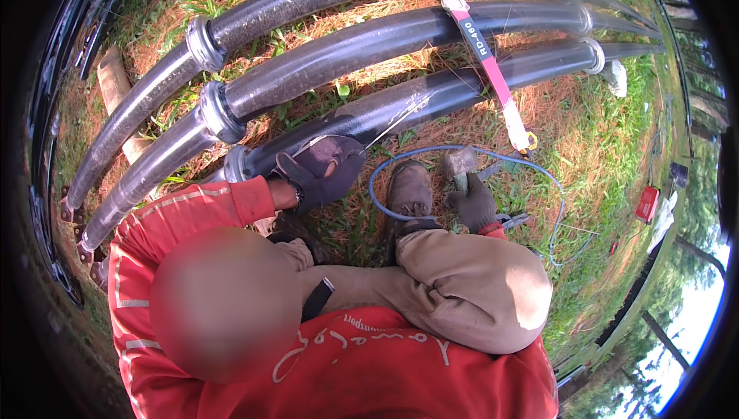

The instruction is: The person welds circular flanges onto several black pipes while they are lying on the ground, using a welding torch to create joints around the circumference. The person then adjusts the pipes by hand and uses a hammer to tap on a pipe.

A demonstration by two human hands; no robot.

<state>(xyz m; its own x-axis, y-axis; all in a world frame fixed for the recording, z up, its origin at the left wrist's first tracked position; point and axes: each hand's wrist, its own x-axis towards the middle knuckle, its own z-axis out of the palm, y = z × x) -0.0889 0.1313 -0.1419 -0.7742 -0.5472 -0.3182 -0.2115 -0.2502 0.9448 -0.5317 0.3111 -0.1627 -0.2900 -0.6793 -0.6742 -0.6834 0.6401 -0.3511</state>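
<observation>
My left hand, in a dark glove with a bare thumb tip, is beside the nearest black pipe. Its fingers are closed, and a thin pale rod runs from them along the pipe. Where exactly the fingers grip is partly hidden. My right hand, in a grey glove, is low over the grass beyond my bent knee. It is wrapped round the short pale handle of a hammer, whose blocky grey head points up beside my boot.
Two more black pipes with metal collars lie behind. A pink strap with frayed ends crosses them. Blue cable loops around my boot. Pliers lie by my right wrist. A red box stands at far right.
</observation>
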